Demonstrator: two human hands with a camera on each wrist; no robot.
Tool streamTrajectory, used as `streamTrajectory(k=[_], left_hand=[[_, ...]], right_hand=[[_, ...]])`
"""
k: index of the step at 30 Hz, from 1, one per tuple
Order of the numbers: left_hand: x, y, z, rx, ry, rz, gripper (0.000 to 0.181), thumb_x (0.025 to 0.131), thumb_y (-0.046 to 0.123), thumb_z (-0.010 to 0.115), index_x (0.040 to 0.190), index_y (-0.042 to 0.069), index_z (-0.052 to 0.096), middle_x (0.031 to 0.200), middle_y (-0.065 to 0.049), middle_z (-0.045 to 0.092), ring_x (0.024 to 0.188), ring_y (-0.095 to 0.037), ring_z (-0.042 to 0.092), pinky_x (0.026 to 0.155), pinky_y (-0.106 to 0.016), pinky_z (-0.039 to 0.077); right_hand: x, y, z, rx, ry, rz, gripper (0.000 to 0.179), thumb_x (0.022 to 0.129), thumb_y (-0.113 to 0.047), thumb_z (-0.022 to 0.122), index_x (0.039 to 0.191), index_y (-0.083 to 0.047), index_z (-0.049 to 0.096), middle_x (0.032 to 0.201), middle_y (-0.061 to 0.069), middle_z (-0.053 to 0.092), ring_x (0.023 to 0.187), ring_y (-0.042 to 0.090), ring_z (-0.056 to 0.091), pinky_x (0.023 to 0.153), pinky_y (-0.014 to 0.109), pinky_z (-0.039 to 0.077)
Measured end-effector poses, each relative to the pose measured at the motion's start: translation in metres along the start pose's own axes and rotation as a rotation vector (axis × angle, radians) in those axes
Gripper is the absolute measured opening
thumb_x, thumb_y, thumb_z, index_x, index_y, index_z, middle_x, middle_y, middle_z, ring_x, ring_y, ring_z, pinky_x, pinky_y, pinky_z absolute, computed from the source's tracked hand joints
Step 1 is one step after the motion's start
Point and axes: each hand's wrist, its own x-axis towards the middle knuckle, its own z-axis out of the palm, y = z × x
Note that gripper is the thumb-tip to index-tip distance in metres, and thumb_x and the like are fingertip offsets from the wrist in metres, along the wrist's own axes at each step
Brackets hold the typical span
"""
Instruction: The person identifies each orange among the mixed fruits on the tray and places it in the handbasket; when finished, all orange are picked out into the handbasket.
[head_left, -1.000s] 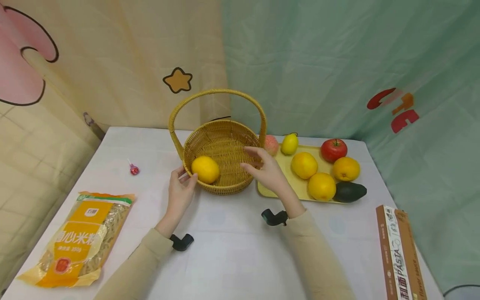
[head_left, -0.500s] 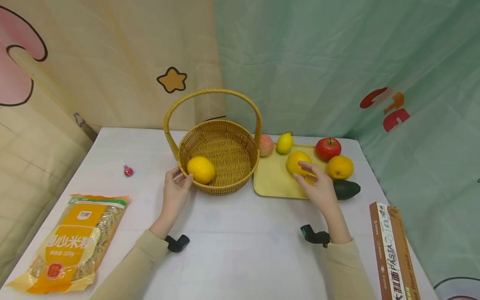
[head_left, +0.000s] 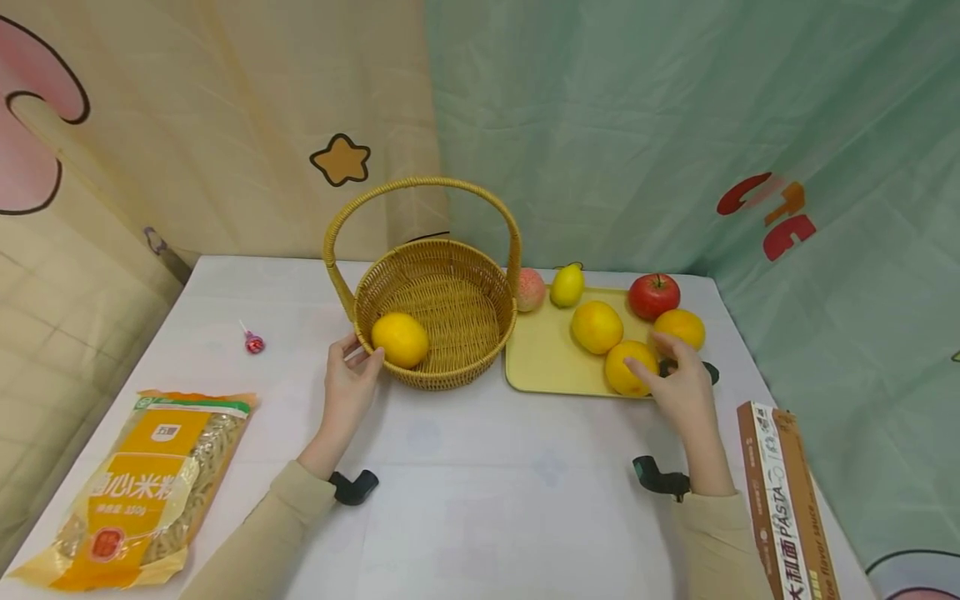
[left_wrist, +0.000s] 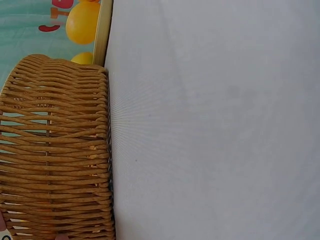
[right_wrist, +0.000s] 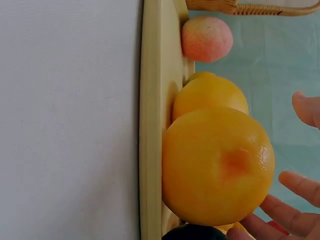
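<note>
My left hand (head_left: pixel 351 387) holds the near left rim of a wicker basket (head_left: pixel 471 354), its thumb at the rim and fingers against the outer side. A yellow fruit (head_left: pixel 401 340) lies inside the basket. Over the front right of a pale yellow tray (head_left: pixel 536 358), my right hand (head_left: pixel 684 392) is spread beside a round yellow-orange fruit (right_wrist: pixel 215 167). In the right wrist view its thumb (right_wrist: pixel 306 109) stands apart from that fruit, while lower fingers are close to its side; contact is unclear. A dark green elongated fruit (head_left: pixel 712 372) is partly hidden behind the hand.
Also on or beside the tray are another yellow fruit (head_left: pixel 597 327), an orange (head_left: pixel 681 327), a tomato (head_left: pixel 654 296), a lemon (head_left: pixel 567 286) and a peach (head_left: pixel 531 289). A pasta bag (head_left: pixel 142 483), lollipop (head_left: pixel 254 342) and pasta box (head_left: pixel 787 500) lie toward the table's sides.
My right hand has moved right, from over the basket to the front right fruit on the tray. The left hand stays at the basket rim. The head view has shifted slightly.
</note>
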Motion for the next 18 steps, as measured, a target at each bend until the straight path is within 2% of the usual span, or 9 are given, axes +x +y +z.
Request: streamTrajectory(k=[7, 13, 18], left_hand=[[0.000, -0.001, 0.000, -0.006, -0.001, -0.011, 0.062, 0.100, 0.022, 0.056, 0.149, 0.001, 0.025, 0.151, -0.017, 0.034, 0.133, -0.029, 0.046, 0.088, -0.018, 0.051], [0.000, -0.001, 0.000, -0.004, 0.005, -0.012, 0.061, 0.100, 0.021, 0.056, 0.149, 0.001, 0.025, 0.151, -0.017, 0.035, 0.132, -0.028, 0.047, 0.082, -0.012, 0.049], [0.000, -0.001, 0.000, -0.004, 0.005, -0.008, 0.062, 0.100, 0.021, 0.056, 0.149, 0.001, 0.025, 0.151, -0.017, 0.035, 0.133, -0.028, 0.046, 0.082, -0.012, 0.049]], right_hand=[[0.003, 0.002, 0.012, -0.042, -0.022, 0.050, 0.080, 0.091, -0.040, 0.068, 0.149, 0.003, 0.033, 0.150, 0.029, 0.035, 0.135, 0.043, 0.035, 0.115, 0.057, 0.030], [0.005, 0.002, 0.022, -0.064, -0.008, 0.068, 0.082, 0.089, -0.033, 0.071, 0.148, 0.007, 0.031, 0.151, 0.032, 0.030, 0.137, 0.047, 0.029, 0.117, 0.059, 0.025], [0.003, 0.003, 0.031, -0.053, 0.037, 0.092, 0.084, 0.086, -0.029, 0.073, 0.149, 0.008, 0.030, 0.150, 0.032, 0.030, 0.135, 0.048, 0.027, 0.114, 0.060, 0.027]])
